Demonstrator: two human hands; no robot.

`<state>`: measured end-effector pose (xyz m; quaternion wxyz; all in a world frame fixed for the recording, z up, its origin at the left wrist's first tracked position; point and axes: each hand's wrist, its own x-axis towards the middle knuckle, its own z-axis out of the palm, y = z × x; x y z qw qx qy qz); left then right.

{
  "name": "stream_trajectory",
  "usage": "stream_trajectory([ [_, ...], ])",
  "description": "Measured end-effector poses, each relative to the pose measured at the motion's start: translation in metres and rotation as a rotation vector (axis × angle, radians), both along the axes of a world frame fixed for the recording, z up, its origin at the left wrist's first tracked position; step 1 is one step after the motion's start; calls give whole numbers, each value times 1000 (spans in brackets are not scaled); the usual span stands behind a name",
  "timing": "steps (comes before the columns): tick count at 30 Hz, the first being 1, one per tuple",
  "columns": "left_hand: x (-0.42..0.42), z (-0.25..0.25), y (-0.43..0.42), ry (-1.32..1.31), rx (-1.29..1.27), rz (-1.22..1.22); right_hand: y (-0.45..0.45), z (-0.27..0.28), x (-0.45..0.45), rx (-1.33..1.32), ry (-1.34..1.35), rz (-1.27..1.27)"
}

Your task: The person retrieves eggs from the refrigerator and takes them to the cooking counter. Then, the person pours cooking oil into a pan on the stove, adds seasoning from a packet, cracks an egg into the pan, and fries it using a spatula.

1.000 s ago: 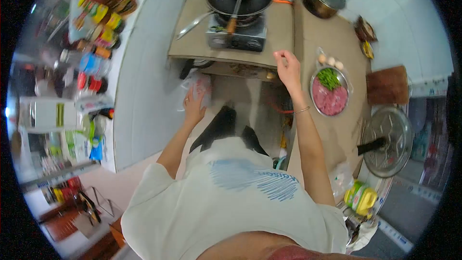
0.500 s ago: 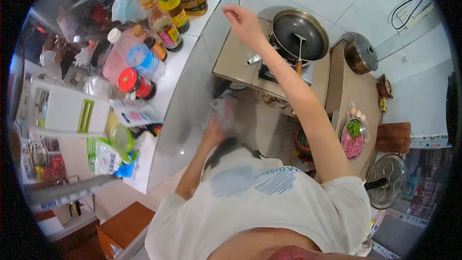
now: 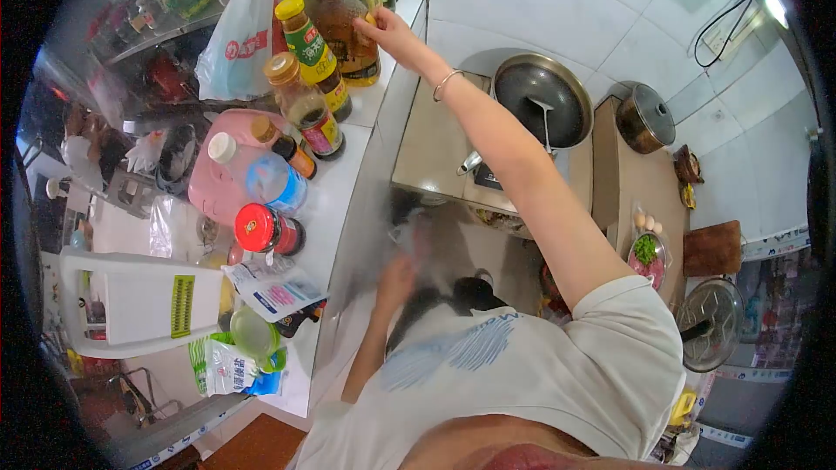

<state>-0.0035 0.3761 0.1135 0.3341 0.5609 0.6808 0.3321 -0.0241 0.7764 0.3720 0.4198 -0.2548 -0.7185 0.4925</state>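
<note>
My right hand (image 3: 389, 37) is at the handle side of an oil bottle (image 3: 353, 50) with a yellow cap, its fingers closed on the handle. The bottle stands on the white counter among sauce bottles. A yellow-capped sauce bottle with a green and yellow label (image 3: 310, 50) stands next to it. Low beside the counter's side wall, my left hand (image 3: 397, 281) is blurred, its fingers unclear. A hazy, pale and pinkish plastic-looking thing (image 3: 414, 237) shows just beyond it; whether the hand touches it I cannot tell.
A wok (image 3: 520, 87) with a spatula (image 3: 545, 122) sits on the stove. Right of it are a lidded pot (image 3: 645, 118), eggs (image 3: 648, 223), a bowl of meat and chopped greens (image 3: 646, 252), and a cutting board (image 3: 712, 249). A red-lidded jar (image 3: 268, 230) and a grater (image 3: 144, 303) are at left.
My right hand has moved left from above the stove edge to the oil bottle and closed on its handle. The view has shifted; my left hand remains low.
</note>
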Motion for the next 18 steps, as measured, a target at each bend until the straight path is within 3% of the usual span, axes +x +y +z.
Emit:
stream_trajectory([
  [3, 8, 3, 3, -19, 15, 49, -10, -9, 1, -153, 297, 98],
  [7, 25, 78, 39, -157, 109, 45, -46, 18, 58, -327, 405, 105],
  [9, 40, 110, 64, -151, 368, 191, -44, 19, 95, -301, 393, 91],
  [11, 45, 168, 94, -127, 455, 195, -53, 14, 143, -300, 363, 75],
  [13, 51, 228, 125, 39, 660, 242, -74, 31, 196, -215, 264, 73],
  [14, 52, 258, 164, 71, 943, 246, -98, 43, 240, -216, 181, 14],
  [18, 81, 316, 224, -38, 990, -41, -116, 29, 324, -206, -11, -18],
])
